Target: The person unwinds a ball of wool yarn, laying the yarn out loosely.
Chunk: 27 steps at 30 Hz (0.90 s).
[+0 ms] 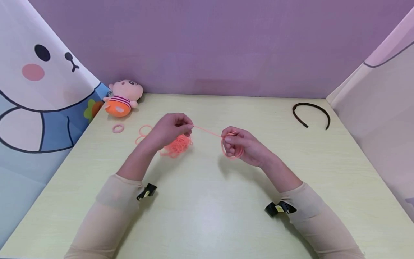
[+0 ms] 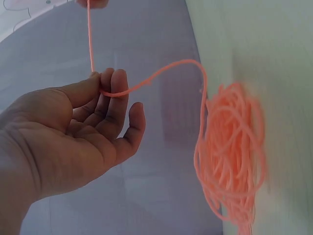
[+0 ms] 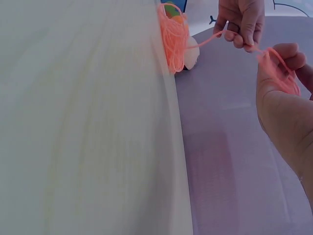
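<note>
Between thumb and fingertips, my left hand [image 1: 170, 130] pinches a coral-pink strand of yarn [image 1: 207, 131]. That strand runs straight across to my right hand [image 1: 244, 144], which holds a small coil [image 3: 275, 73] of the same yarn, its loops passing round the fingers. Both hands are raised above the table. Below and beside the left hand lies a loose heap of yarn [image 2: 230, 147], partly covered by that hand in the head view. From the heap the strand arcs up to the left fingertips in the left wrist view. Some loose loops [image 1: 145, 126] spread left of the wrist.
A pink plush toy [image 1: 123, 99] in orange bottoms sits at the table's back left corner. In front of it lies a pink ring [image 1: 118, 128]. A dark headband [image 1: 312, 104] rests at the back right. Fabric screens [image 1: 226, 46] border the pale table [image 1: 200, 223].
</note>
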Tool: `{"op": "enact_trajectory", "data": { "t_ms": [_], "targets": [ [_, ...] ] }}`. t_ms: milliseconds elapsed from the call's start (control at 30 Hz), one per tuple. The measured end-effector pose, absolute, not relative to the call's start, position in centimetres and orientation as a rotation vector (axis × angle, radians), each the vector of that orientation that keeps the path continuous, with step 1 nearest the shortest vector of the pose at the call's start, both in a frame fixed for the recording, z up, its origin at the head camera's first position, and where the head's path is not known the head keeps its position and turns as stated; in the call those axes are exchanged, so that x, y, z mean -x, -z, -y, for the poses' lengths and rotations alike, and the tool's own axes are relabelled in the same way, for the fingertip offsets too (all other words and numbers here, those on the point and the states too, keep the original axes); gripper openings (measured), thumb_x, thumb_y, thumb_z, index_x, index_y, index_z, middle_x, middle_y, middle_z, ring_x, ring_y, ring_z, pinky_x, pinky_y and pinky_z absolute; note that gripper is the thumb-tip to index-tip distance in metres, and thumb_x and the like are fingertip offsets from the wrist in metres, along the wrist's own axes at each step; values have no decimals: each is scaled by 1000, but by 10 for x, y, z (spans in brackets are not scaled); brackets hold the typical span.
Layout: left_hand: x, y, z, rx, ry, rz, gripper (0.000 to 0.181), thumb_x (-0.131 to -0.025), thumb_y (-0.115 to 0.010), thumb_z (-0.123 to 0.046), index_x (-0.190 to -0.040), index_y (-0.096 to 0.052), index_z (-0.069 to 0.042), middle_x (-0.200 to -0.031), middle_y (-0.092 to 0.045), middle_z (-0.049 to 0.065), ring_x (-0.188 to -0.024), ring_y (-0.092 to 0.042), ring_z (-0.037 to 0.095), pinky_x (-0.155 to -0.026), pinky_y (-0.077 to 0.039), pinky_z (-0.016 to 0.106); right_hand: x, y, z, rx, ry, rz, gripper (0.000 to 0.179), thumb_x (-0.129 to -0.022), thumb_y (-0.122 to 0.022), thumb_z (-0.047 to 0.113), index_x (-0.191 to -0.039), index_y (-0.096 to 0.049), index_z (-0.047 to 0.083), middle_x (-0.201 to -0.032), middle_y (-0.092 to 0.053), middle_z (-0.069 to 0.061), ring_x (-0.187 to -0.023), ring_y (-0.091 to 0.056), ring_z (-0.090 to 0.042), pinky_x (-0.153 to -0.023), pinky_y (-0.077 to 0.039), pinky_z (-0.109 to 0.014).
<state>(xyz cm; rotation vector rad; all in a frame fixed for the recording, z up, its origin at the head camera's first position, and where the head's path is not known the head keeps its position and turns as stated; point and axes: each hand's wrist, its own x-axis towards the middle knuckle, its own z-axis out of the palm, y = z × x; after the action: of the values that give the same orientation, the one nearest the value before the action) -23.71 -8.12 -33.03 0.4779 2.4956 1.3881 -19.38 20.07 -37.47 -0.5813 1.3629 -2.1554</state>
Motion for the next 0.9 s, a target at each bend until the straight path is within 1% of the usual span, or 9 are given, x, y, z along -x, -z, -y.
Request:
{"op": "enact_trajectory", "data": {
  "t_ms": [200,367,600,767,900],
  "targets": [
    [246,328,99,-379,-1431,-2535,15,-103,-61,-15,-111,-65,-2,-101,-66,17,-97,-67,35,-87,-54,48,194,375,-200,595,2165,-1343,22,-103,-43,-3,-107,-62,10,-75,-51,-3,-64,-43,-15,-64,-43,-26],
    [252,326,114,-307,-1429,-2600,18,-104,-59,-17,-113,-64,-2,-105,-67,19,-100,-65,34,-90,-52,50,194,375,-201,582,2170,-1348,20,-103,-45,-2,-107,-61,9,-76,-52,-4,-65,-45,-15,-64,-44,-27],
    [256,322,130,-212,-1449,-2657,19,-105,-57,-17,-114,-64,-2,-105,-66,17,-98,-64,30,-88,-52,37,194,374,-201,552,2167,-1358,21,-103,-43,-4,-106,-61,8,-77,-52,-5,-67,-45,-16,-65,-44,-28],
    [258,319,138,-105,-1494,-2677,22,-105,-57,-20,-118,-62,-2,-107,-65,16,-100,-64,31,-89,-52,36,195,374,-202,541,2151,-1385,21,-103,-43,-3,-106,-61,9,-78,-54,-5,-66,-48,-16,-64,-44,-28],
    [258,316,143,-30,-1542,-2698,25,-105,-57,-22,-120,-61,-3,-107,-64,14,-97,-64,27,-85,-53,32,195,374,-203,541,2130,-1411,19,-103,-46,-1,-106,-61,10,-79,-58,-4,-65,-51,-17,-64,-45,-29]
  ]
}}
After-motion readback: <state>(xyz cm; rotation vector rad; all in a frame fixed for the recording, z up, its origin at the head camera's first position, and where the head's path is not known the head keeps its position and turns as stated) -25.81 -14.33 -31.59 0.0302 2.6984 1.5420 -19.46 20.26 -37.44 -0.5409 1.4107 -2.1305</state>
